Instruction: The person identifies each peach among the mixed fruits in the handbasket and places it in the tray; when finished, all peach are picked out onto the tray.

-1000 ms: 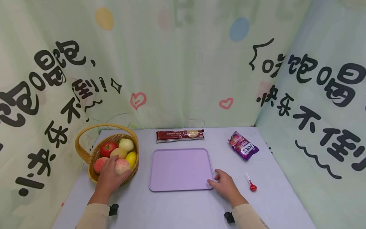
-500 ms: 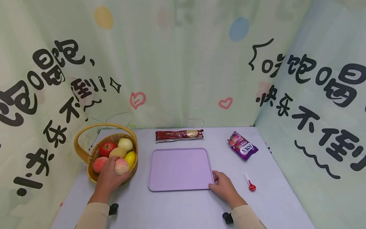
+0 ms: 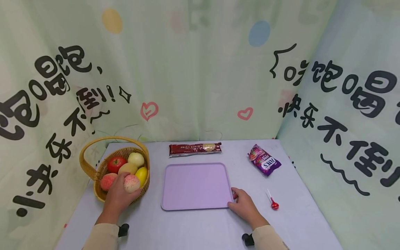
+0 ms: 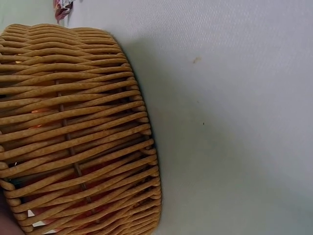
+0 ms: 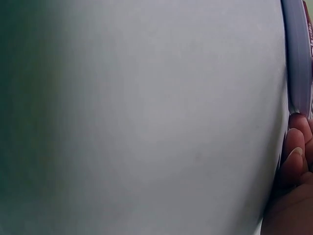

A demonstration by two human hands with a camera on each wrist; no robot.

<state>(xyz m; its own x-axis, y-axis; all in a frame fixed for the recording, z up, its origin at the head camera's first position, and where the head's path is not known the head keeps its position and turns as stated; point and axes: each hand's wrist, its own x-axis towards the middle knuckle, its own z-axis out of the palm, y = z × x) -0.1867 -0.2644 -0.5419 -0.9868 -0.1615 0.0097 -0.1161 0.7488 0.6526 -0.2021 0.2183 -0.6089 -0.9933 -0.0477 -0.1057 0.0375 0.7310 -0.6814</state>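
My left hand (image 3: 118, 196) reaches over the near rim of a wicker basket (image 3: 99, 191). Its fingers and thumb hold a speckled pink-and-white peach (image 3: 132, 183) among the other fruit. In the left wrist view the woven basket wall (image 4: 73, 122) fills the left half and hides the fruit being held. At the lower right corner of a flat lilac tray (image 3: 197, 187), my right hand (image 3: 247, 207) grips the edge, thumb on the near side and fingers on the right side. The right wrist view shows curled fingers (image 5: 295, 142) against the tray's side (image 5: 299, 58).
Beside the peach in the basket lie a red apple (image 3: 116, 164), a yellow lemon (image 3: 141, 175) and several other fruits. A spaghetti packet (image 3: 195, 149) lies behind the tray. To the right are a purple Fox's sweets bag (image 3: 264, 160) and a red lollipop (image 3: 274, 204).
My right hand has moved slightly in and closed its fingers on the tray's corner. The left hand stays on the peach. The whole head view has shifted a little.
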